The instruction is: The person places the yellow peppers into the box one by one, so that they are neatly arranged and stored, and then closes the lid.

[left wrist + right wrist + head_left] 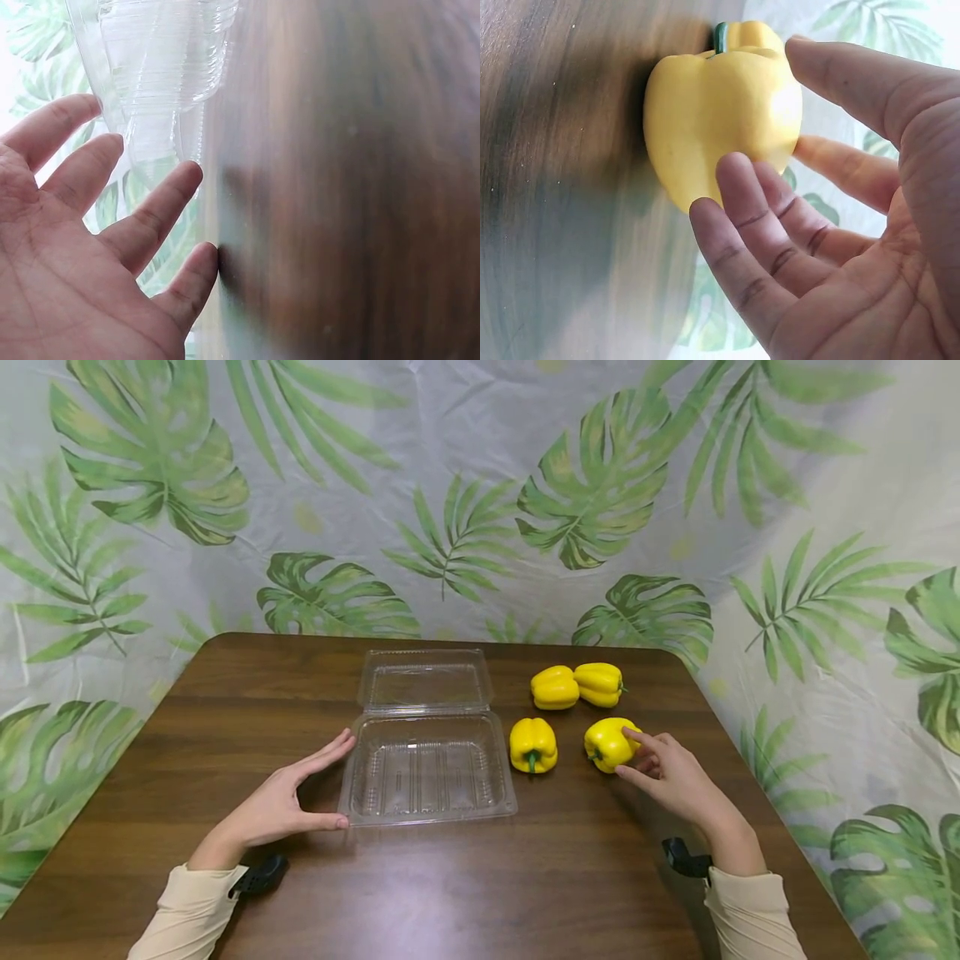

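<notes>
A clear plastic clamshell container [427, 817] lies opened out on the table, its lid [427, 697] folded back to the far side. My left hand [277, 797] is at the container's left side, thumb and fingers spread along the edge; its fingertips look close to or touching the rim. Four-lobed yellow bell peppers lie to the right. My right hand [678, 781] is at the nearest right one, a bell pepper [609, 743] with a green stem. Thumb and index finger reach either side of this pepper, and the other fingers are loosely bent beside it in the right wrist view.
Another yellow bell pepper [533, 743] sits just right of the container, stem toward me. Farther back, two more peppers, one on the left [555, 687] and one on the right [599, 684], touch each other. A leaf-patterned cloth [465, 510] hangs behind the brown wooden table [420, 893].
</notes>
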The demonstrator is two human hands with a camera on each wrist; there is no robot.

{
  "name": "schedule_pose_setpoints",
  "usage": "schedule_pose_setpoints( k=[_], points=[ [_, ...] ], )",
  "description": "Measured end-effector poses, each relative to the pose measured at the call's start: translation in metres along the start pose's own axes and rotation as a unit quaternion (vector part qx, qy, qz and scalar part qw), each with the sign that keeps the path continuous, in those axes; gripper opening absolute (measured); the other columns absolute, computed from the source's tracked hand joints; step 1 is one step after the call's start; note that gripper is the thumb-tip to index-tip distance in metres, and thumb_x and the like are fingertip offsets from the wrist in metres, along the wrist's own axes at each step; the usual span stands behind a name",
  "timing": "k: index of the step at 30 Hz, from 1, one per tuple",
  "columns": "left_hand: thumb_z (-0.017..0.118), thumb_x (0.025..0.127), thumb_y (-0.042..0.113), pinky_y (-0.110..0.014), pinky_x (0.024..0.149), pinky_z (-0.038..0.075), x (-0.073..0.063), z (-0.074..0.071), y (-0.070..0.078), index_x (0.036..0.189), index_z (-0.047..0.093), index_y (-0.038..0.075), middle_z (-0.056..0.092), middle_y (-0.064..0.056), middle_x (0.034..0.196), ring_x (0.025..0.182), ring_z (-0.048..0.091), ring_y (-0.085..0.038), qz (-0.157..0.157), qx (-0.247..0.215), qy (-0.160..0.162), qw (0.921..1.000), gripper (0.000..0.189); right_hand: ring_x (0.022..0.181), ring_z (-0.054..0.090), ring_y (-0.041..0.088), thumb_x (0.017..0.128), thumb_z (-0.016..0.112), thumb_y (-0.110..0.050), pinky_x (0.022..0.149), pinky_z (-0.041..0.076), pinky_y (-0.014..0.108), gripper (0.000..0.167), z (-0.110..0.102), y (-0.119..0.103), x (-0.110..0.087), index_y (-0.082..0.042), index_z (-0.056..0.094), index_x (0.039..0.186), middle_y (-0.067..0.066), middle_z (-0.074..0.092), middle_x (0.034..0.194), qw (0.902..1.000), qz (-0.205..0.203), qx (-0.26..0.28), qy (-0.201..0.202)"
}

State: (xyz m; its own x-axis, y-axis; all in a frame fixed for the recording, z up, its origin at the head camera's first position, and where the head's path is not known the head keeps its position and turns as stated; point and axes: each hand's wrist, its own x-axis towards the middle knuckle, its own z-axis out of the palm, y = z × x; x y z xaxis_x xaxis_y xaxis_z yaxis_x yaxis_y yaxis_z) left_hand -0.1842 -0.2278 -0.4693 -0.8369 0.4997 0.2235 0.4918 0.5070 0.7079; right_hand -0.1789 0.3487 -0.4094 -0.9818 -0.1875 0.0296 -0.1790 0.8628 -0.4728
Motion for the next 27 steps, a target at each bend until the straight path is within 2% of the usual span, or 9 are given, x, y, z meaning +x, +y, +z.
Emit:
schedule_pose_setpoints(
  k=[3,5,10,13,17,23,27],
  points=[
    [0.096,0.081,0.033,-0.006,0.115,0.017,0.000,0.000,-0.001,0.168,0.040,0.020,0.030,-0.009,0.178,0.156,0.023,0.005,0.000,-0.002,0.000,1.0000,0.104,0.101,0.067,0.027,0.101,0.078,-0.034,0.087,0.057,0.044,0.069,0.000,0.001,0.000,0.000,0.054,0.155,0.020,0.061,0.117,1.0000,0.000,0.000,0.004],
    [0.096,0.081,0.033,-0.005,0.115,0.017,0.000,0.000,-0.001,0.168,0.040,0.020,0.030,-0.009,0.178,0.155,0.023,0.006,0.000,-0.004,0.000,1.0000,0.104,0.107,0.067,0.034,0.101,0.077,-0.034,0.091,0.058,0.051,0.067,0.000,0.002,0.000,0.000,0.054,0.155,0.023,0.059,0.121,1.0000,0.002,0.002,0.009],
    [0.095,0.082,0.033,-0.005,0.115,0.016,0.001,0.000,-0.001,0.168,0.040,0.020,0.030,-0.009,0.178,0.155,0.023,0.006,0.001,-0.003,-0.002,1.0000,0.103,0.132,0.054,0.054,0.104,0.074,-0.034,0.104,0.049,0.069,0.063,-0.002,0.005,0.001,0.000,0.055,0.153,0.035,0.049,0.148,0.9998,-0.008,-0.007,0.019],
    [0.096,0.081,0.033,-0.006,0.115,0.017,0.001,-0.001,-0.001,0.168,0.040,0.021,0.031,-0.011,0.177,0.155,0.024,0.004,0.001,0.000,0.000,1.0000,0.103,0.143,0.046,0.057,0.104,0.073,-0.033,0.111,0.042,0.074,0.063,-0.002,0.007,0.002,0.000,0.054,0.154,0.035,0.043,0.161,0.9997,-0.017,-0.006,0.016],
    [0.096,0.081,0.032,-0.007,0.115,0.018,0.001,-0.002,-0.001,0.168,0.040,0.021,0.032,-0.013,0.177,0.156,0.025,0.002,0.000,0.004,0.000,1.0000,0.104,0.143,0.047,0.054,0.104,0.073,-0.034,0.114,0.039,0.073,0.064,-0.002,0.010,0.003,-0.001,0.053,0.155,0.033,0.048,0.157,0.9997,-0.018,-0.005,0.013],
    [0.095,0.082,0.033,-0.006,0.115,0.017,0.002,-0.002,-0.002,0.168,0.039,0.021,0.031,-0.010,0.178,0.157,0.025,0.001,-0.002,0.000,-0.004,1.0000,0.103,0.129,0.053,0.048,0.104,0.073,-0.036,0.103,0.046,0.067,0.062,-0.002,0.013,0.004,-0.004,0.055,0.154,0.030,0.054,0.141,0.9999,-0.008,-0.002,0.014],
    [0.095,0.082,0.032,-0.007,0.115,0.018,0.001,-0.002,-0.003,0.168,0.040,0.022,0.031,-0.011,0.177,0.157,0.025,0.002,-0.002,0.000,-0.004,1.0000,0.103,0.134,0.050,0.049,0.103,0.075,-0.035,0.107,0.044,0.068,0.060,-0.001,0.015,0.005,-0.005,0.057,0.151,0.030,0.051,0.145,0.9999,-0.006,0.006,0.013]
  ],
)
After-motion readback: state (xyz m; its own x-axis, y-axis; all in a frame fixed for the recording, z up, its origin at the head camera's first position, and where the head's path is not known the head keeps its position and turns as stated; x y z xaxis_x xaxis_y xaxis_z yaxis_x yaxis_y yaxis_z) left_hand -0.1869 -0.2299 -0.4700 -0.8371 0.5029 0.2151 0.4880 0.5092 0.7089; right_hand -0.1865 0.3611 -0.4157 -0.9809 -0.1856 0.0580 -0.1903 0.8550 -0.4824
